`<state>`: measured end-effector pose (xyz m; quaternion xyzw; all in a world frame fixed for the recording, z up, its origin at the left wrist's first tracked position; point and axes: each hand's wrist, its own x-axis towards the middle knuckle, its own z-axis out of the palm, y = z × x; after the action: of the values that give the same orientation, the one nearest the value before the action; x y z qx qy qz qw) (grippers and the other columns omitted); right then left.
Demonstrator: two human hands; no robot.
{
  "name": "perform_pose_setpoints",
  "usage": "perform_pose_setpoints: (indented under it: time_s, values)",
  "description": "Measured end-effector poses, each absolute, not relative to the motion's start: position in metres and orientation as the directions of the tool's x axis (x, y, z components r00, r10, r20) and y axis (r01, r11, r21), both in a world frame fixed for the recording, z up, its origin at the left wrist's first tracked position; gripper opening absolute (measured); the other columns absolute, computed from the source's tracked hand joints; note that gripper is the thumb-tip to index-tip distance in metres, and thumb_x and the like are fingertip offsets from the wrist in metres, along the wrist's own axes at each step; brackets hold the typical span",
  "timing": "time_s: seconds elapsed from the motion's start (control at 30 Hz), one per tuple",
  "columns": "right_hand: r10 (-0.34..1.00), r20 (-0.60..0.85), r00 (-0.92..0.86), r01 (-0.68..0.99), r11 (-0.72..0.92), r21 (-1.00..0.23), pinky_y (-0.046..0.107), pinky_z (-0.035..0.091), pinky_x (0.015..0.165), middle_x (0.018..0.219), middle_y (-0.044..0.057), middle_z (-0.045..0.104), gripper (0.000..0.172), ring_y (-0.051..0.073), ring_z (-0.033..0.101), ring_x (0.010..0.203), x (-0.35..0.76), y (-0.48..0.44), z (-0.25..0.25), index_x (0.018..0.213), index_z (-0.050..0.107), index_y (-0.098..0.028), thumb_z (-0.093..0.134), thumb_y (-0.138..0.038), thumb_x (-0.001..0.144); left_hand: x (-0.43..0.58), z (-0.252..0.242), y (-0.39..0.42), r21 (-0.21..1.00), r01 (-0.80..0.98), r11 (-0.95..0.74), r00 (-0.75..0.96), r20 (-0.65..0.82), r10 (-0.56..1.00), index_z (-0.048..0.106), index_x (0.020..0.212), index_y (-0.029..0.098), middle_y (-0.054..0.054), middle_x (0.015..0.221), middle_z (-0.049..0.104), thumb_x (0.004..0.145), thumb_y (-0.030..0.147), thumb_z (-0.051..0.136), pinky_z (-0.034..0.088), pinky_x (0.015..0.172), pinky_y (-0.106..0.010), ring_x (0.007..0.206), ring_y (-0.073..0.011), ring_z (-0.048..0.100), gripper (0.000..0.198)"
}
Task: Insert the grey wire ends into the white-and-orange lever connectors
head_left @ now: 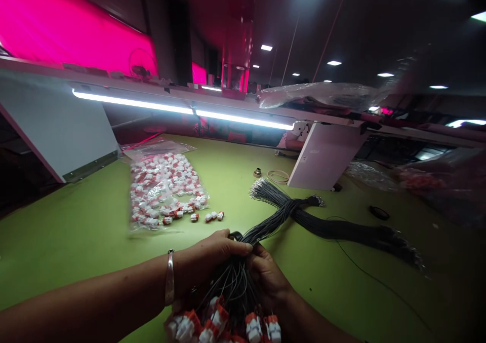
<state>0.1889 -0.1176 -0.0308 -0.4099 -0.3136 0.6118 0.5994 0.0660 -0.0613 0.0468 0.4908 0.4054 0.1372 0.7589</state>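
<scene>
I have both hands on the bundle of black wires point(266, 225) at the near edge of the table point(76, 231). The left hand point(207, 264) comes over it from the left, fingers closed around the strands. The right hand point(268, 277) meets it from the other side, fingers curled shut on the same strands. The red-and-white connectors point(220, 325) on the wire ends hang crowded below my wrists.

The bundle's far end fans out near the middle of the table, where it appears to cross a second black bundle point(353, 231) running toward the right edge. A pull toward me there could drag the two together and snag them. If my grip slackens, single strands may slip out and splay. The packed connectors could hook one another. My left forearm might also sweep the loose connectors point(212, 215) lying just beside the bag of connectors point(163, 188).
</scene>
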Motion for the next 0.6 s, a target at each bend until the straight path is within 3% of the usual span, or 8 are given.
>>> perform_pose_setpoints:
  time_s: [0.17,0.3,0.37,0.43,0.47,0.5,0.6]
  values:
    - [0.988,-0.105,0.113,-0.318,-0.064,-0.946,0.026,0.037,0.048,0.047,-0.006,0.047,0.025,0.012,0.043,0.042,0.191,-0.122,-0.022,0.08,0.067,-0.022,0.074,-0.045,0.072,0.064,0.039,-0.066,0.852,0.18,0.491,0.59,-0.493,0.639,0.062,0.07,0.015,-0.003,0.061,0.064,0.063,0.029,0.074,0.048,0.052,-0.029,0.052,-0.0176,0.059,0.02]
    - [0.984,-0.011,0.176,-0.052,-0.002,-0.999,0.029,0.039,0.058,0.053,-0.002,0.051,0.023,0.015,0.046,0.053,0.219,-0.133,0.004,0.061,0.066,-0.018,0.079,-0.034,0.069,0.067,0.033,-0.068,0.855,0.189,0.482,0.525,-0.503,0.686,0.057,0.073,0.017,0.001,0.053,0.059,0.06,0.022,0.074,0.044,0.047,-0.028,0.047,-0.0163,0.056,0.022]
    - [0.96,0.082,0.267,0.088,0.06,-0.994,0.029,0.036,0.062,0.064,0.0,0.055,0.02,0.016,0.045,0.061,0.232,-0.135,0.024,0.064,0.066,-0.019,0.076,-0.034,0.075,0.071,0.031,-0.069,0.859,0.194,0.474,0.489,-0.504,0.712,0.054,0.075,0.019,0.003,0.051,0.058,0.057,0.019,0.074,0.044,0.047,-0.028,0.047,-0.0175,0.057,0.027]
    - [0.935,0.193,0.298,0.252,0.118,-0.961,0.03,0.036,0.069,0.081,0.003,0.061,0.013,0.02,0.05,0.076,0.235,-0.129,0.043,0.077,0.069,-0.022,0.075,-0.033,0.076,0.076,0.03,-0.07,0.872,0.184,0.453,0.476,-0.482,0.736,0.052,0.077,0.02,0.005,0.05,0.057,0.056,0.016,0.073,0.044,0.047,-0.028,0.048,-0.0182,0.058,0.03]
    - [0.934,0.267,0.236,0.447,0.14,-0.883,0.031,0.037,0.072,0.088,0.005,0.064,0.016,0.023,0.053,0.082,0.232,-0.124,0.05,0.085,0.07,-0.022,0.074,-0.035,0.076,0.079,0.03,-0.071,0.883,0.173,0.436,0.481,-0.462,0.745,0.051,0.075,0.02,0.006,0.05,0.056,0.054,0.013,0.072,0.043,0.048,-0.027,0.048,-0.0173,0.058,0.031]
    - [0.949,0.274,0.158,0.587,0.133,-0.799,0.032,0.037,0.073,0.088,0.006,0.067,0.021,0.024,0.055,0.081,0.228,-0.117,0.055,0.091,0.07,-0.023,0.075,-0.036,0.075,0.081,0.03,-0.071,0.895,0.16,0.416,0.49,-0.438,0.754,0.051,0.072,0.02,0.006,0.049,0.055,0.051,0.01,0.071,0.042,0.047,-0.026,0.048,-0.0158,0.056,0.031]
    - [0.969,0.229,0.092,0.626,0.122,-0.77,0.031,0.036,0.065,0.063,0.0,0.063,0.016,0.019,0.054,0.062,0.209,-0.1,0.06,0.083,0.071,-0.021,0.075,-0.031,0.072,0.086,0.029,-0.07,0.922,0.122,0.367,0.519,-0.374,0.769,0.051,0.062,0.018,0.007,0.045,0.052,0.044,0.003,0.066,0.038,0.047,-0.023,0.046,-0.0121,0.051,0.028]
